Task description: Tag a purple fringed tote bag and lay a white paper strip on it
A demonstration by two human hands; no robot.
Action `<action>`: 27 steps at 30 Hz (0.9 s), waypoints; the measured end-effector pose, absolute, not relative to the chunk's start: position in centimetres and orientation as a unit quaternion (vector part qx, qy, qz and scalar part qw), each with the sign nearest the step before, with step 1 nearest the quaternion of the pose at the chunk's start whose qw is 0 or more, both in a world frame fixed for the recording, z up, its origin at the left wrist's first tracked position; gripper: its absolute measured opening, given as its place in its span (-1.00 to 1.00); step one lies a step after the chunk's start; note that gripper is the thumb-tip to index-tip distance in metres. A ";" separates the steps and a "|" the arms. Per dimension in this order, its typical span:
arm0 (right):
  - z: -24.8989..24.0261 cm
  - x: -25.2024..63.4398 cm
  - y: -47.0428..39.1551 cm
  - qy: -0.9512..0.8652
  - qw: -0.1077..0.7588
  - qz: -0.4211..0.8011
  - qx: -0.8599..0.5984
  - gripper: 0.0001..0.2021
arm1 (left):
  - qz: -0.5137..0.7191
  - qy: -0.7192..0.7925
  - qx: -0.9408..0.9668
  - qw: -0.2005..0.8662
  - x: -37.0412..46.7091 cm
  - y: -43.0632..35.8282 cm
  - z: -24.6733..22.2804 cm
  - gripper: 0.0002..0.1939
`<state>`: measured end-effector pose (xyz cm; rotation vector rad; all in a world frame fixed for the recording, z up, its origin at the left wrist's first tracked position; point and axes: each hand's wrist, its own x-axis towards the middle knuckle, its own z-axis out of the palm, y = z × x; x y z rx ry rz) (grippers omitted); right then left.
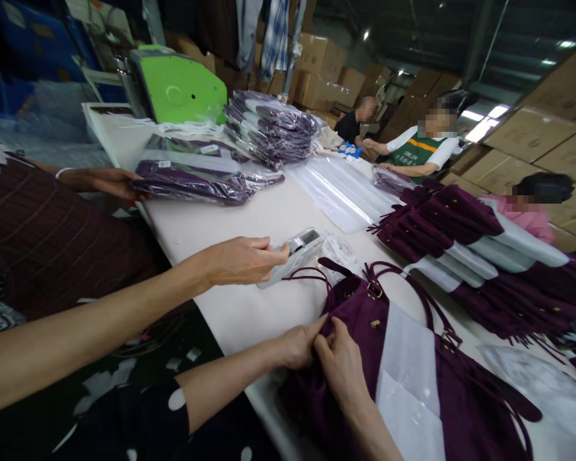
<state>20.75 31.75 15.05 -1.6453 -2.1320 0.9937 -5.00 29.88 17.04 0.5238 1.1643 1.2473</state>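
Note:
A purple handbag point(410, 378) lies on the table right in front of me, with a white paper band around its middle and gold-coloured fittings. At its near left edge, my left hand point(301, 344) is closed with the fingers pinching the purple material. Close beside it, my right hand point(340, 358) also grips the bag's edge between thumb and bent fingers. The handles point(413, 282) flop over the far side of the bag. Beyond my hands, another person's hand point(244, 261) touches a clear plastic tape dispenser point(297, 253).
A stack of purple bags point(475, 256) with white bands stands at the right. Plastic-wrapped bags point(192, 169) lie at the far left, where another hand point(108, 184) touches one. Behind are a wrapped pile point(271, 128), clear plastic sheets point(343, 192), a green machine point(182, 86) and several co-workers.

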 end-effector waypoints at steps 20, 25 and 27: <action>23.0 25.4 33.1 -0.948 -0.183 0.248 -0.080 -0.64 | 0.609 0.323 0.064 0.722 11.9 26.7 10.0 -0.14; 24.4 24.7 33.5 -0.937 -0.255 0.220 -0.096 -0.77 | 0.565 0.351 0.026 0.746 11.6 27.1 10.3 -0.12; 24.5 24.3 33.5 -0.937 -0.265 0.212 -0.088 -0.78 | 0.565 0.325 0.038 0.757 11.2 26.6 10.1 -0.22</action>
